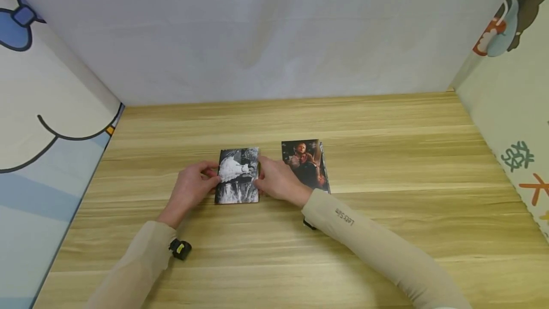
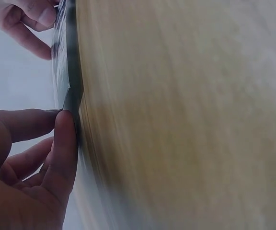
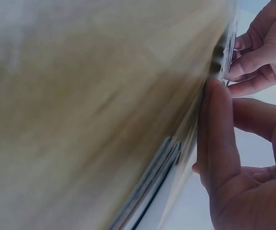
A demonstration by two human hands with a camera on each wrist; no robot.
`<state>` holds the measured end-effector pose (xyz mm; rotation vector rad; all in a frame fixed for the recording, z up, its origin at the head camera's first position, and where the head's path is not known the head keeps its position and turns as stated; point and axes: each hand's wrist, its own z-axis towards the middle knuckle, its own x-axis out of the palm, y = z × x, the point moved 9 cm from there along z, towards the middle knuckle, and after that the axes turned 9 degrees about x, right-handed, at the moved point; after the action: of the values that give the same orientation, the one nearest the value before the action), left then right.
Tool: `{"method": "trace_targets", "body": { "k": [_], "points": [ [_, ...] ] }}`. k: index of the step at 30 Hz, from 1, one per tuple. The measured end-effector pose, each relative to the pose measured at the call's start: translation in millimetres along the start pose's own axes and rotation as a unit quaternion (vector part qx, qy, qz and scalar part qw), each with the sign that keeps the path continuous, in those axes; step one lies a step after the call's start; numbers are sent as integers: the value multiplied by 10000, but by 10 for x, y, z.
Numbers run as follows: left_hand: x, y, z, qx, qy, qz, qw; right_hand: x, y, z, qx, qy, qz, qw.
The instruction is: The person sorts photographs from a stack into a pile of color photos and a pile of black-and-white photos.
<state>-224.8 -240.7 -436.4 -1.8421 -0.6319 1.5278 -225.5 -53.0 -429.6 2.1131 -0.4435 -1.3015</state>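
B&W photo (image 1: 237, 175) is on or just above table (image 1: 407, 156), can't tell which; nearer table's L edge than R. L hand (image 1: 195, 182) pinches its L side btwn thumb & fingers; R hand (image 1: 279, 178) grips its R side. Colour photo (image 1: 302, 154) tops small pile (image 1: 324, 167) nearby, twd table's R edge.
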Motion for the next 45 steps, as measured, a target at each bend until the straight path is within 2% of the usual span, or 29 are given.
{"method": "trace_targets", "body": {
  "k": [14, 20, 27, 30, 35, 41, 45],
  "points": [
    [19, 19, -1, -122, 146, 53, 9998, 9, 8, 27, 117, 92, -172, 9997],
    [23, 17, 18, -76, 142, 180, 9997, 17, 19, 37, 160, 109, -261, 9995],
    [23, 36, 19, -100, 161, 304, 9994, 29, 26, 38, 75, 135, -328, 9993],
    [17, 31, 23, -36, 154, 420, 9990, 20, 10, 30, 53, 160, -234, 9996],
    [-9, 9, 12, 74, 121, 571, 9983, -18, -34, -11, 56, 248, 237, 9994],
    [-54, -40, -59, 180, -77, 404, 9990, -102, -61, -108, -45, 84, 723, 9973],
    [-67, -102, -109, 294, -336, 182, 9988, -176, -71, -207, -227, -59, 1007, 9946]
  ]
}}
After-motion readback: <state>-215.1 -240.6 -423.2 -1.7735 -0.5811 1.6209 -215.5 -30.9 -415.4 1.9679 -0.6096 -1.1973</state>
